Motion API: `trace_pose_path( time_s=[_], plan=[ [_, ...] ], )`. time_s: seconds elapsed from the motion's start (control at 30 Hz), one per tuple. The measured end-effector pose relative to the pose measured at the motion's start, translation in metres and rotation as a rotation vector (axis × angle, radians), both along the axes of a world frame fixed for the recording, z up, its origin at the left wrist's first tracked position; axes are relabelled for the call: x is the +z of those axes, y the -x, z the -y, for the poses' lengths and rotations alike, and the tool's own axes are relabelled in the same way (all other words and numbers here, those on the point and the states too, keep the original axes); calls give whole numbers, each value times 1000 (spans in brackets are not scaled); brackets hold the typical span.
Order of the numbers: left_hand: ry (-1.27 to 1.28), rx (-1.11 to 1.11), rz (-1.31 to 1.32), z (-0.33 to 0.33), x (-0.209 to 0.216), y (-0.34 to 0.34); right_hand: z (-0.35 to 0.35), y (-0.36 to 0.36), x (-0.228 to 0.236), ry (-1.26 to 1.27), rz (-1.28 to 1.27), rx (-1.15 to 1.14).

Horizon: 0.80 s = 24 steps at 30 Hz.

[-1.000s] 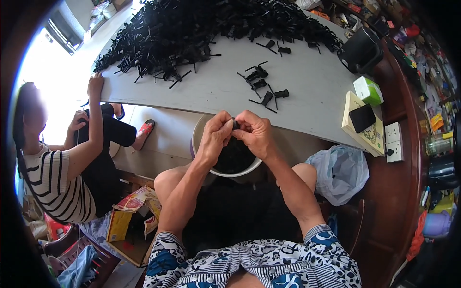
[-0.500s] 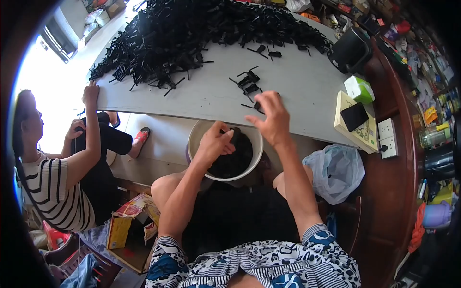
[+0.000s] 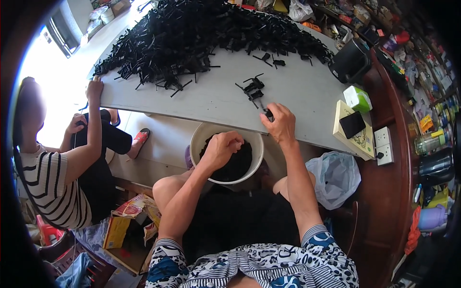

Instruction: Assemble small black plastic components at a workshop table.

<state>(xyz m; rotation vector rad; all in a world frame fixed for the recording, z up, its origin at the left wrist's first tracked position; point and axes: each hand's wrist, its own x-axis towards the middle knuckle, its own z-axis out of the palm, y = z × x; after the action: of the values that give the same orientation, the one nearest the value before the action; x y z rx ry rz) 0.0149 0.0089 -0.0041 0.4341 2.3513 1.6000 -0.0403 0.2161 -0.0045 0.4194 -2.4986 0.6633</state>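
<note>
My right hand (image 3: 281, 122) is at the near edge of the grey table (image 3: 216, 103), its thumb and fingers closed on a small black plastic part (image 3: 269, 114) with a thin rod. Just beyond it lie a couple of similar black parts (image 3: 254, 86), close together. Over a white bucket (image 3: 260, 161) between my knees hangs my left hand (image 3: 222, 151), its fingers curled together; what they hold, if anything, is hidden. Dark pieces (image 3: 235, 165) fill the bottom of the bucket. A large heap of black parts (image 3: 182, 33) covers the far side of the table.
At the left a person (image 3: 53, 177) sits with one hand on the table corner. A black jug (image 3: 350, 60), a tissue pack (image 3: 357, 98) and a phone (image 3: 353, 126) on a box stand at the right. A plastic bag (image 3: 333, 180) hangs below; an open carton (image 3: 132, 235) is at lower left.
My right hand has come down to the table edge and closed on a black part. My left hand has shifted slightly right and down; the dark piece by its fingers no longer shows.
</note>
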Motion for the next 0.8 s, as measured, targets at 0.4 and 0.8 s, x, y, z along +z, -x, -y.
trace_pose_path(
  time_s=[0.4,0.8],
  plan=[
    [-972,24,587,4,-2,11,40,-32,23,603,198,638],
    [-1075,15,476,11,11,11,35,-39,39,548,122,464]
  ],
)
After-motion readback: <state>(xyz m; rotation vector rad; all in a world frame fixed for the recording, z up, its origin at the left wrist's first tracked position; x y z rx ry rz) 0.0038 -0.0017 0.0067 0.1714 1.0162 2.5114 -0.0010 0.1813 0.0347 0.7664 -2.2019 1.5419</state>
